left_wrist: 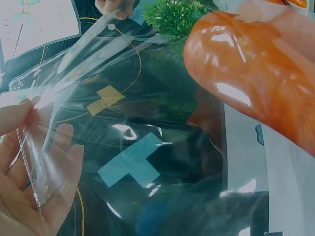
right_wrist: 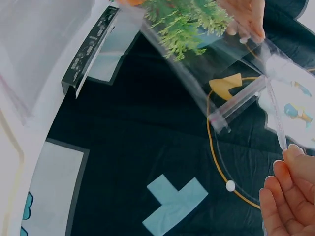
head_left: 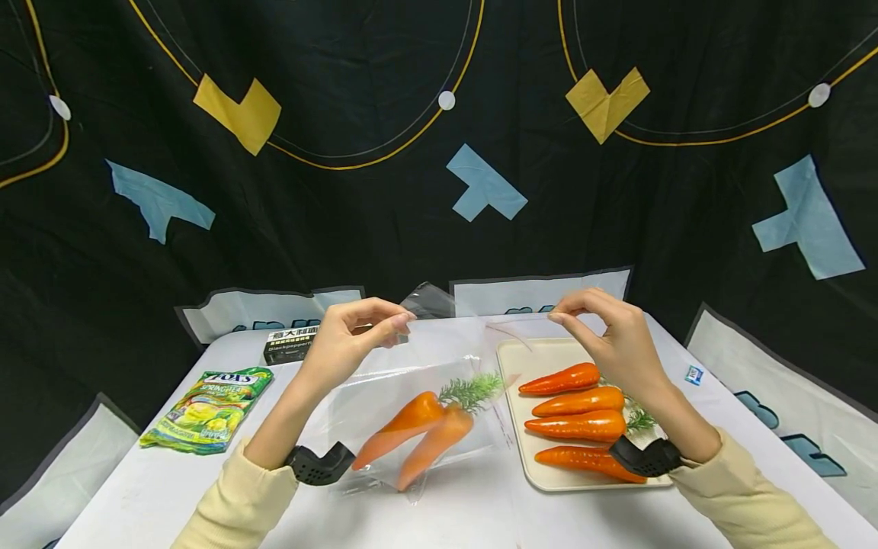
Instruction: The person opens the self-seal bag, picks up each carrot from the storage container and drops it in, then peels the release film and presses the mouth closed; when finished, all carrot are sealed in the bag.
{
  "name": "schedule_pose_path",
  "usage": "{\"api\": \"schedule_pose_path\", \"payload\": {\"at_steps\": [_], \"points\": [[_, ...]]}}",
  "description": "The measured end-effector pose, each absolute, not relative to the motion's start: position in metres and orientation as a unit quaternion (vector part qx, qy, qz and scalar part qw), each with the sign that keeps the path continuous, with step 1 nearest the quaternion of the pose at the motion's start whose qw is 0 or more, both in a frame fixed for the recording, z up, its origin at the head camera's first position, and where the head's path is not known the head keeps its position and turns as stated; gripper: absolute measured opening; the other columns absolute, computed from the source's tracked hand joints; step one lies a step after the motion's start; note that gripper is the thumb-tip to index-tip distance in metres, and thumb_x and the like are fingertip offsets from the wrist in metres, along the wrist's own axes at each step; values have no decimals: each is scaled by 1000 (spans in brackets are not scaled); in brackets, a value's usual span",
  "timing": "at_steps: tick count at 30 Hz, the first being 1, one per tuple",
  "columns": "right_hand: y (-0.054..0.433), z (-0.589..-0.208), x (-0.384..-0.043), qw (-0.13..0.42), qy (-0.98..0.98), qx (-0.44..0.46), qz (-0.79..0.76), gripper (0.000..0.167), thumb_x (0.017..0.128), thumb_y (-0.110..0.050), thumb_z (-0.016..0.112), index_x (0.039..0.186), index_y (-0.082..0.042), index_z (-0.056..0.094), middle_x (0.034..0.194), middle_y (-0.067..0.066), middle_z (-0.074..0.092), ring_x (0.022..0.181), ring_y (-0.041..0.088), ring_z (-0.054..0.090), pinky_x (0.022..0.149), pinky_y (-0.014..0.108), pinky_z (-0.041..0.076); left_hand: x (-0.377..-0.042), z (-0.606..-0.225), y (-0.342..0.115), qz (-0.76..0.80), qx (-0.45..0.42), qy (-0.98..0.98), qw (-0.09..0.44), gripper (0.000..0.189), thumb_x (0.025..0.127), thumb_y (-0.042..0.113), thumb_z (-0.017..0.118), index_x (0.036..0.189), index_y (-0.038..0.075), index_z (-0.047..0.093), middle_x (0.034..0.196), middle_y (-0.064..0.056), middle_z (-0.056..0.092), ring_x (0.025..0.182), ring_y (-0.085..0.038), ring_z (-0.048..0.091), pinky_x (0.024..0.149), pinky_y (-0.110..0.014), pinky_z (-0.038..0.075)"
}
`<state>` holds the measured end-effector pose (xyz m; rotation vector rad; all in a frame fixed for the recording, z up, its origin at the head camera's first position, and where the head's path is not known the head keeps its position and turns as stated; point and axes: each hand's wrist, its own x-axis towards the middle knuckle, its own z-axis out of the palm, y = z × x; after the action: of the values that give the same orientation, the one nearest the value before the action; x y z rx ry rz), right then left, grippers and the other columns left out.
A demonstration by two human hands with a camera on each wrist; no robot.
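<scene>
A clear plastic bag point(head_left: 439, 366) hangs over the white table with two orange carrots point(head_left: 411, 423) inside, one of them showing feathery green leaves point(head_left: 473, 392). My left hand point(head_left: 357, 339) pinches the bag's upper left edge between thumb and forefinger; in the left wrist view the clear film covers part of the fingers point(left_wrist: 64, 152). At the right, thumb and forefinger of my right hand point(head_left: 607, 335) pinch the end of a thin, clear strip point(right_wrist: 275, 113), which runs to the bag's opening in the right wrist view.
Below the right hand lies a cream tray point(head_left: 542, 476) with several carrots point(head_left: 576, 425) side by side. A green candy packet point(head_left: 213, 412) and a black box point(head_left: 288, 347) are at the left. One small blue-and-white packet point(head_left: 693, 374) lies right of the tray. Dark cloth hangs behind.
</scene>
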<state>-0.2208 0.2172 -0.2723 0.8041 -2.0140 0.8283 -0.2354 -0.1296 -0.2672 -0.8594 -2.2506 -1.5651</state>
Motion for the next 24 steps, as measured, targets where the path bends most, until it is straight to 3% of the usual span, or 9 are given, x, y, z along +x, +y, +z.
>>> {"api": "schedule_pose_path", "payload": {"at_steps": [11,19,24], "points": [[242,-282,-218,405,-814,281,307,16,81,5,73,87,-9,71,86,-2,67,83,3,59,72,11,44,-235,-268,-136,-547,-284,-775,141,15,90,18,70,99,7,72,91,-5,70,81,-24,68,72,-35,57],[260,-291,-215,404,-835,240,287,17,80,6,74,87,-8,70,86,-1,67,82,0,56,77,7,42,-234,-270,-138,-537,-270,-785,150,20,91,20,69,102,3,72,92,-4,71,81,-22,68,72,-33,57],[273,-297,-212,393,-846,217,287,14,81,4,73,89,-7,70,86,0,68,81,-1,55,79,7,42,-234,-270,-138,-540,-268,-784,151,16,91,20,69,101,8,72,90,-4,71,76,-23,66,71,-37,57]]}}
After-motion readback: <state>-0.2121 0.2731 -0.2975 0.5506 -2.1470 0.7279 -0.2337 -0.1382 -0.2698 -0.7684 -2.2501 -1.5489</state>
